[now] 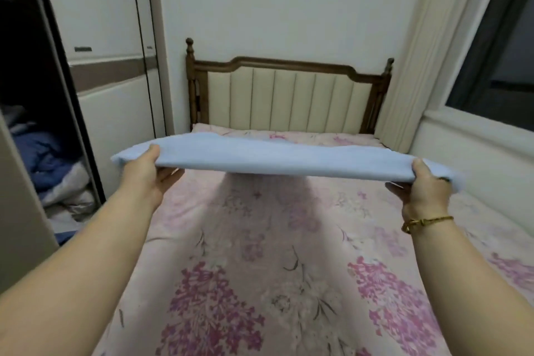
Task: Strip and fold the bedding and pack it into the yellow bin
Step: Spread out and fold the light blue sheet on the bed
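Above the floral-sheeted bed (pixel 260 254), the folded blue bedding (pixel 277 157) hangs flat, left hand (pixel 146 172) and right hand (pixel 423 186) each pinching an end, thumb above; probably keep it taut and level so no layers slip.
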`<move>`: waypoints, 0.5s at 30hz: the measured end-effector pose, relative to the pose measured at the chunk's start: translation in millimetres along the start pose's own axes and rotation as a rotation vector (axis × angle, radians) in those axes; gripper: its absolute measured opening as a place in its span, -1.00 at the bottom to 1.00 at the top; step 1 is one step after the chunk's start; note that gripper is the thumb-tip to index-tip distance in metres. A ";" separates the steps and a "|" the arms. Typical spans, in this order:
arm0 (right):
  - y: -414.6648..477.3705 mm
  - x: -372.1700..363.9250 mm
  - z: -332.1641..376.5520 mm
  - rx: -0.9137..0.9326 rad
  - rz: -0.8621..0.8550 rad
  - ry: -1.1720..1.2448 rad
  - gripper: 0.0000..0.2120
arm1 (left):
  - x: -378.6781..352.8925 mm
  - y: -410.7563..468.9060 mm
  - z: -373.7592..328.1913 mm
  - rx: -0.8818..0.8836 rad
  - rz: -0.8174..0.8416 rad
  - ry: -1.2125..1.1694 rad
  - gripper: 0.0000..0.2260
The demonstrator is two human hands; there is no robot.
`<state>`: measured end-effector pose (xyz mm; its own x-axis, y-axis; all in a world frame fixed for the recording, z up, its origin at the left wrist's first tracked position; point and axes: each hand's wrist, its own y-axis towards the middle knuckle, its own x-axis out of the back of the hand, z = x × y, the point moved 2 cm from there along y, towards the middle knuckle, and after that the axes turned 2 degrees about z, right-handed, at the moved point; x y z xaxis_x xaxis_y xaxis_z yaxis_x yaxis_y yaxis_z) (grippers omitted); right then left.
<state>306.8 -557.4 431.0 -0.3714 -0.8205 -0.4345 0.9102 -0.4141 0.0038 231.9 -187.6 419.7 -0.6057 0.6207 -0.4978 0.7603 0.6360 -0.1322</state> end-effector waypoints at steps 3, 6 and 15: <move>-13.5 4.8 0.7 -0.120 0.096 -0.172 -0.65 | 15.0 -17.1 0.1 0.068 -0.031 0.045 -0.63; -25.7 -6.3 34.4 0.096 0.030 -0.114 -0.85 | 14.8 -32.7 -22.2 -0.043 -0.011 0.040 -0.63; -47.4 -7.1 34.9 0.143 -0.055 -0.147 -0.65 | 45.0 -51.0 -35.3 -0.098 -0.063 -0.019 -0.75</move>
<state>259.9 -545.7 465.4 -0.4523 -0.8394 -0.3013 0.8565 -0.5030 0.1156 157.6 -175.9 434.2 -0.6462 0.5698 -0.5077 0.6939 0.7156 -0.0801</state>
